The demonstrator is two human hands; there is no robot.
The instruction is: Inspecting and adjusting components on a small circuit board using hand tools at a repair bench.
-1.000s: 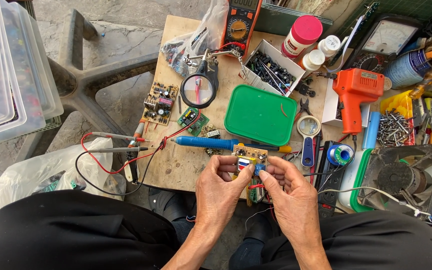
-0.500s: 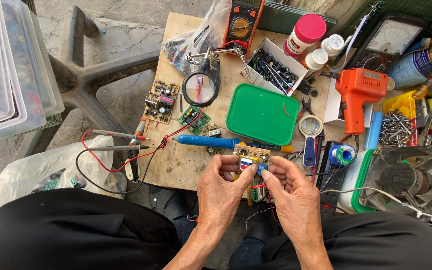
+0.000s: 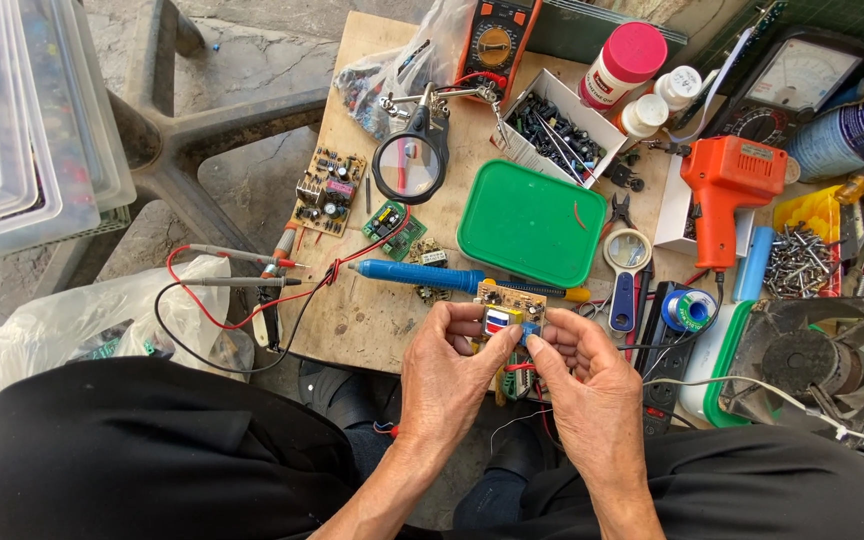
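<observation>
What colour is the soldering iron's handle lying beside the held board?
Blue; the soldering iron shows in the head view.

A bare wooden worktop (image 3: 372,325) carries a green box (image 3: 532,222), a blue soldering iron (image 3: 420,275), a magnifier (image 3: 409,167), two circuit boards (image 3: 329,190), an orange multimeter (image 3: 495,42), an orange gun (image 3: 724,190), solder (image 3: 689,310) and probes (image 3: 242,270) with red and black leads

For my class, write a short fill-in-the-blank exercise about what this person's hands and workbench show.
1. Both hands, left hand and right hand, hold a small circuit ____.
2. The closed box above the hands is ____.
3. The soldering gun is ____.
4. The soldering iron has a ____ handle.

Missing words: board; green; orange; blue
</observation>
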